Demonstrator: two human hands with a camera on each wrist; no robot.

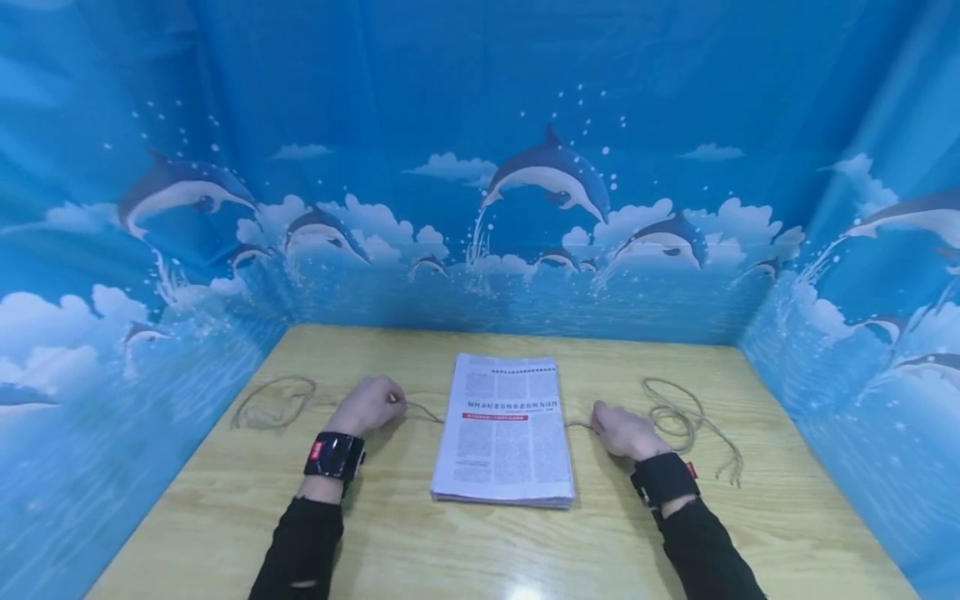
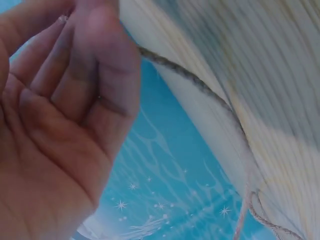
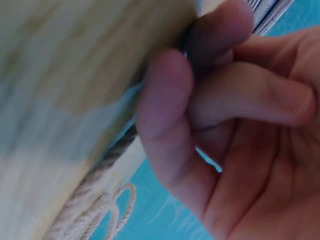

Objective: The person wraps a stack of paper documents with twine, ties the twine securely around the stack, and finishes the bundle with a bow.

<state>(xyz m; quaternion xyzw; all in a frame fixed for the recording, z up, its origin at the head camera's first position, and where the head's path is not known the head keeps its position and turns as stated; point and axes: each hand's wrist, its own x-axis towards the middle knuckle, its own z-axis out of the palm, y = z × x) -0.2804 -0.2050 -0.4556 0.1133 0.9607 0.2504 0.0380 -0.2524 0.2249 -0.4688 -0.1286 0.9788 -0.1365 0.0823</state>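
A stack of newspapers [image 1: 502, 450] lies flat in the middle of the table, a red banner across its top sheet. Thin twine [image 1: 423, 410] comes out from both long sides of the stack, and the part under the papers is hidden. To the left of the stack, my left hand [image 1: 369, 407] pinches the twine, which trails past the fingers in the left wrist view. On the other side my right hand [image 1: 624, 431] grips the twine [image 3: 112, 155] with curled fingers. Both hands are low over the tabletop, apart from the papers.
Loose twine ends lie on the wooden table [image 1: 420, 550]: one loop [image 1: 307, 392] at the left, and a tangled coil [image 1: 678, 412] with a frayed end at the right. A blue dolphin-print curtain [image 1: 480, 275] borders the table's back and sides.
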